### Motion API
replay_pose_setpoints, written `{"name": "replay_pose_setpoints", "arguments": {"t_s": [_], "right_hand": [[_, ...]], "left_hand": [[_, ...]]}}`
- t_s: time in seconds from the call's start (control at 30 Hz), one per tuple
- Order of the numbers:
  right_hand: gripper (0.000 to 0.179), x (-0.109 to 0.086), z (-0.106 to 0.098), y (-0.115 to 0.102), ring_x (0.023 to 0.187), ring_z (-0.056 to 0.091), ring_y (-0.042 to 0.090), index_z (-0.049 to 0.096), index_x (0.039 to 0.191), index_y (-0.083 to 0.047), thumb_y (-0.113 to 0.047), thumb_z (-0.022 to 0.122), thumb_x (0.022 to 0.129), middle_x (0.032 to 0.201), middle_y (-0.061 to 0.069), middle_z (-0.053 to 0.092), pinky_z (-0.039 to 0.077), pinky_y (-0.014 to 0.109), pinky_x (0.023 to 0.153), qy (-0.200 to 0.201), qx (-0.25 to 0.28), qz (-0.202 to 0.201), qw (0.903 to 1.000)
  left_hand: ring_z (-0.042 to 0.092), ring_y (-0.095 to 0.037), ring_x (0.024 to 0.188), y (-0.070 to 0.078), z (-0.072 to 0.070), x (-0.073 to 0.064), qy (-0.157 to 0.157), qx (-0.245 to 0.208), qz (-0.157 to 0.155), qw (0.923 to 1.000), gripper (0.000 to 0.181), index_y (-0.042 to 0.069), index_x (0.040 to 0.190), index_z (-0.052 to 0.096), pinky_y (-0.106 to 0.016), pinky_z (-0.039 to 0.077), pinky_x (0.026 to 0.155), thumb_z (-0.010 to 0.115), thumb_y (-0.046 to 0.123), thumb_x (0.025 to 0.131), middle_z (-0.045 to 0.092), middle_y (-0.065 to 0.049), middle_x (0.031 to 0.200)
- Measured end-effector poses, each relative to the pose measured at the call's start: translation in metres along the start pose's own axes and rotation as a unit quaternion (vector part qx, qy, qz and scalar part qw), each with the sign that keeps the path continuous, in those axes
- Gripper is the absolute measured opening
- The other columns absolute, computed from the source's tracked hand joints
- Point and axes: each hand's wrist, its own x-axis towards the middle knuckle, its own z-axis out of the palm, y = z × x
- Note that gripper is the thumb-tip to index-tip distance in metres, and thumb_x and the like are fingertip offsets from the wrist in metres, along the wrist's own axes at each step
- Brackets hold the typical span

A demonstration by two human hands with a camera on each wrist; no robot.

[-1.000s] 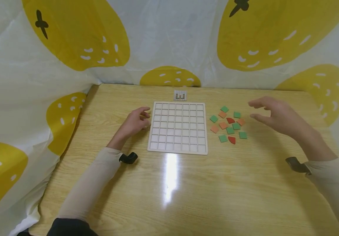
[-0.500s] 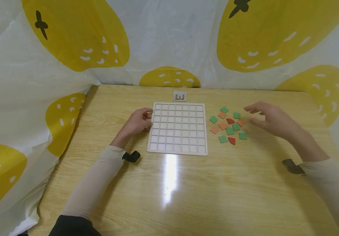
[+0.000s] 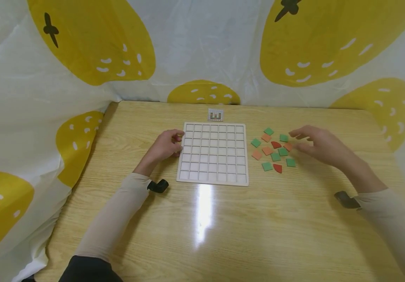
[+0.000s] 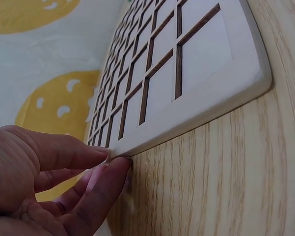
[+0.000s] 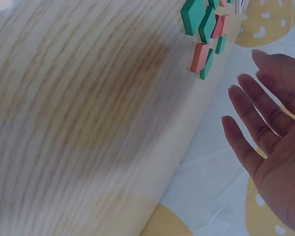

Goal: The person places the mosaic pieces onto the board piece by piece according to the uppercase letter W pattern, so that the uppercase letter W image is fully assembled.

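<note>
A white square grid board (image 3: 246, 156) lies flat on the table. My left hand (image 3: 165, 145) is at its left side, thumb and fingertips touching the edge; in the left wrist view the fingertips (image 4: 119, 167) meet the board's rim (image 4: 206, 105). To the right of the board lie loose flat tiles: several green squares (image 3: 275, 157), several orange squares (image 3: 267, 150) and two red rounded pieces (image 3: 278, 168). Just right of these tiles my right hand (image 3: 323, 147) hovers, fingers spread and bent a little, holding nothing; the right wrist view shows its bare palm (image 5: 284, 172).
Behind the board lies a small card (image 3: 216, 114) printed with a grid and a dark pattern. The wooden table (image 3: 258, 227) is bordered at the back and left by a white cloth (image 3: 206, 47) with yellow fruit prints. Black wrist mounts stick out at both cuffs.
My right hand has moved left and slightly down towards the tiles. My left hand has shifted a little right, up to the board's left edge. Board and tiles stay put.
</note>
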Motion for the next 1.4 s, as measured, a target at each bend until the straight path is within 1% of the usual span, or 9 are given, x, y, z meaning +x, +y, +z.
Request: {"name": "replay_pose_setpoints", "arguments": {"t_s": [0.17,0.37,0.6,0.73,1.1,1.23,1.4], "right_hand": [[0.04,0.0,0.004,0.004,0.115,0.061,0.039,0.063,0.131,0.0,-0.007,0.072,0.093,0.126,0.02,0.066,0.048,0.061,0.095,-0.005,0.0,0.009,0.9999],[0.04,0.001,0.009,0.008,0.116,0.061,0.04,0.063,0.13,0.001,-0.007,0.073,0.092,0.125,0.021,0.067,0.048,0.062,0.096,-0.012,0.013,0.012,0.9998],[0.035,0.001,0.014,0.013,0.113,0.064,0.04,0.065,0.125,0.003,0.002,0.071,0.09,0.121,0.02,0.069,0.05,0.061,0.094,-0.006,0.012,0.002,0.9999],[0.035,0.001,0.016,0.016,0.112,0.064,0.04,0.066,0.124,0.003,0.005,0.071,0.089,0.12,0.019,0.07,0.051,0.06,0.094,-0.004,0.01,-0.001,0.9999],[0.037,0.001,0.02,0.018,0.112,0.064,0.037,0.067,0.127,-0.004,-0.008,0.075,0.091,0.12,0.014,0.07,0.05,0.06,0.095,-0.025,0.032,0.021,0.9989],[0.035,0.002,0.021,0.017,0.112,0.064,0.037,0.068,0.126,-0.004,-0.008,0.075,0.091,0.119,0.013,0.07,0.051,0.06,0.094,-0.025,0.031,0.019,0.999],[0.031,0.003,0.023,0.016,0.111,0.065,0.034,0.071,0.12,-0.005,-0.007,0.076,0.09,0.116,0.01,0.072,0.052,0.056,0.092,-0.013,0.008,0.003,0.9999]], "left_hand": [[0.057,-0.026,0.088,0.001,0.001,-0.001,-0.003,0.003,0.001,1.0,0.056,0.001,0.146,0.049,-0.031,0.059,0.067,0.063,-0.007,0.093,0.051,-0.016,0.113],[0.057,-0.026,0.088,0.0,0.001,0.001,0.001,0.001,-0.002,1.0,0.056,0.002,0.146,0.05,-0.032,0.059,0.068,0.064,-0.008,0.092,0.051,-0.016,0.114],[0.057,-0.026,0.091,0.002,0.001,0.0,0.001,0.005,-0.004,1.0,0.056,0.002,0.146,0.05,-0.032,0.06,0.07,0.064,-0.007,0.092,0.051,-0.016,0.115],[0.057,-0.026,0.091,0.002,0.001,0.0,0.0,0.003,-0.004,1.0,0.056,0.002,0.146,0.05,-0.032,0.06,0.07,0.063,-0.008,0.092,0.051,-0.016,0.115],[0.056,-0.027,0.09,0.002,0.001,0.0,0.003,0.006,-0.006,1.0,0.055,0.004,0.145,0.051,-0.031,0.06,0.068,0.063,-0.007,0.093,0.052,-0.015,0.114],[0.056,-0.027,0.089,0.002,0.001,0.0,0.003,0.004,-0.005,1.0,0.055,0.003,0.145,0.051,-0.031,0.059,0.067,0.063,-0.007,0.093,0.052,-0.015,0.114],[0.057,-0.026,0.089,0.001,0.001,0.0,0.002,0.003,-0.004,1.0,0.055,0.003,0.146,0.05,-0.031,0.06,0.068,0.062,-0.007,0.093,0.051,-0.016,0.115]]}}
